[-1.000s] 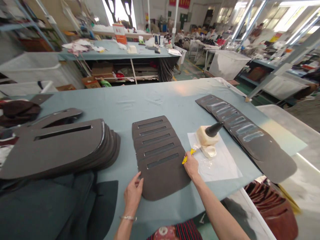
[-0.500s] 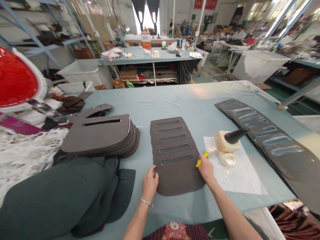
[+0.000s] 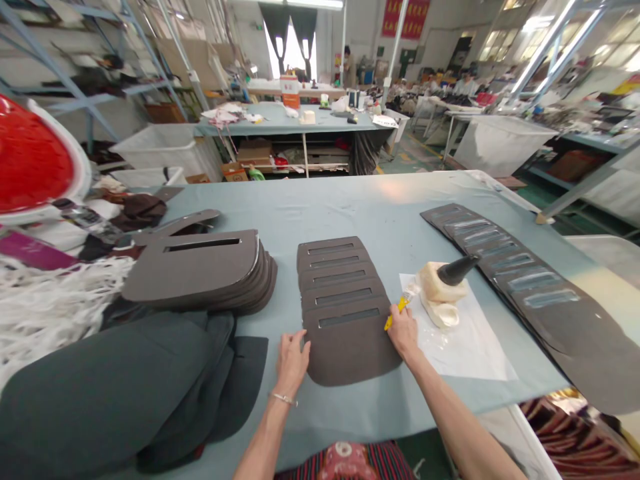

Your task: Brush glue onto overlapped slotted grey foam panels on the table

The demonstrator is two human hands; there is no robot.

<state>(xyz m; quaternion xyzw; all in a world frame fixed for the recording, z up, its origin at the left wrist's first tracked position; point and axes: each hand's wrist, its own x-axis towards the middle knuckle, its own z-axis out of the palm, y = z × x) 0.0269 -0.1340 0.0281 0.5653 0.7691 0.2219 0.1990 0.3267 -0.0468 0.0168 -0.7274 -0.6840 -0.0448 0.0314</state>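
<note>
A fanned stack of dark grey foam panels (image 3: 345, 340) with rows of long slots lies in the middle of the blue-grey table (image 3: 365, 213). My left hand (image 3: 293, 363) rests open against its lower left edge. My right hand (image 3: 403, 333) is shut on a yellow-handled glue brush (image 3: 397, 313) at the stack's right edge. To the right, a cream glue block with a black cone (image 3: 443, 280) stands on a white paper sheet (image 3: 475, 347). Beyond it lies a second fanned row of panels (image 3: 520, 287), its slots streaked pale.
At the left lie a stack of slotted panels (image 3: 200, 273) and dark cloth pieces (image 3: 100, 390). Red-and-white gear (image 3: 30, 153) and white strings (image 3: 50, 300) sit beyond. The table's near right edge drops to a bin of brown pieces (image 3: 575, 433). Another table, white bins and distant workers stand ahead.
The view has swung left and risen, bringing the red object and white strings into sight. My hands have stayed at the stack, and the brush remains in my right hand.
</note>
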